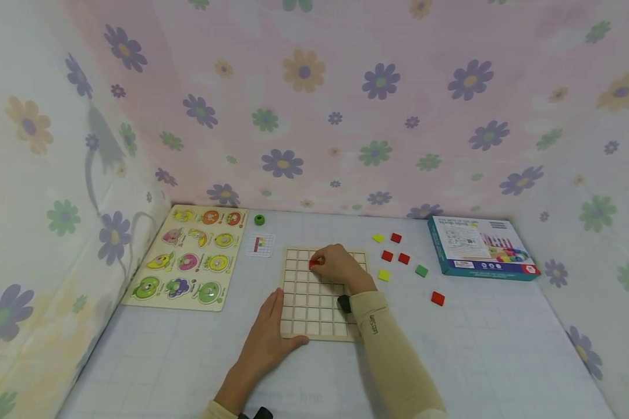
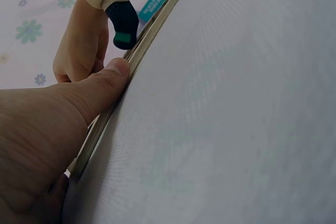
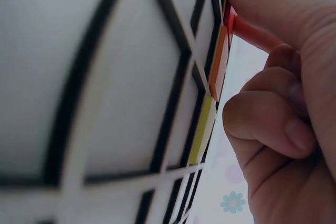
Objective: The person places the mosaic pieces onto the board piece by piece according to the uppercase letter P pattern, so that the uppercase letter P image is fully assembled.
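Note:
A wooden grid board (image 1: 306, 315) with square cells lies in front of me. My right hand (image 1: 338, 266) pinches a small red square tile (image 1: 313, 264) at one of the board's upper cells. In the right wrist view, the red tile (image 3: 230, 20) is under the fingertips, with an orange tile (image 3: 219, 69) and a yellow tile (image 3: 201, 130) sitting in neighbouring cells. My left hand (image 1: 265, 344) rests against the board's lower left corner, fingers straight along the left side. Its thumb presses the board's near edge, as the left wrist view shows.
Loose red tiles (image 1: 437, 298), yellow pieces (image 1: 384, 275) and a green tile (image 1: 421, 270) lie right of the board. A box (image 1: 482, 247) stands at the back right. Leftward are a pattern card (image 1: 260, 245), a green ring (image 1: 259, 220) and a fruit puzzle board (image 1: 186, 253).

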Tool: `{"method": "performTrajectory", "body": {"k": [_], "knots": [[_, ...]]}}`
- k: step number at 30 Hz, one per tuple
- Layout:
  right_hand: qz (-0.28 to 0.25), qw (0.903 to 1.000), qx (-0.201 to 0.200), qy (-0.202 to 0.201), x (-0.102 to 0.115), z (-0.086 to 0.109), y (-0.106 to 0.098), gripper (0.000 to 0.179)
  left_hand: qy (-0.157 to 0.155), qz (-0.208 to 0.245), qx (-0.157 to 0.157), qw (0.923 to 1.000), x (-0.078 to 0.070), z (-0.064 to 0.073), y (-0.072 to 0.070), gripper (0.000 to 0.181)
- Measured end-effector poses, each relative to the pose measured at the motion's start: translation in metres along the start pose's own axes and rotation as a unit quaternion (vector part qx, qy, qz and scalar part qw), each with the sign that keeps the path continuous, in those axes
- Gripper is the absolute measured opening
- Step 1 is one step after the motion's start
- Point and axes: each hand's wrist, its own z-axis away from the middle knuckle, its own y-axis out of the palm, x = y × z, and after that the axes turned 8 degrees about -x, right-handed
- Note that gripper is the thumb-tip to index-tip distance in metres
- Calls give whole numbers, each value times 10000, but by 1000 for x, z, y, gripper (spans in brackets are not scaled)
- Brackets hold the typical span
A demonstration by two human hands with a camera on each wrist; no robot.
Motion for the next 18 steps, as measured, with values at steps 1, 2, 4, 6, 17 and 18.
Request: {"method": "performTrajectory", "body": {"k": [1, 2, 4, 6, 17, 18], "knots": [[11, 10000, -3, -29, 0, 0, 1, 22, 9, -12, 3, 10000, 0, 0, 0, 125], [25, 10000, -10, -59, 0, -1, 1, 21, 13, -28, 4, 10000, 0, 0, 0, 125], [22, 9999, -25, -105, 0, -2, 2, 20, 17, -40, -6, 10000, 0, 0, 0, 125], [32, 9999, -40, -121, -1, -2, 3, 22, 21, -41, -23, 10000, 1, 0, 0, 125], [-392, 9990, -166, 149, -12, 2, -1, 39, -51, -51, 37, 10000, -2, 0, -2, 125], [-497, 9984, -184, 212, -12, 3, -3, 41, -61, -60, 37, 10000, -2, 0, -2, 125]]}}
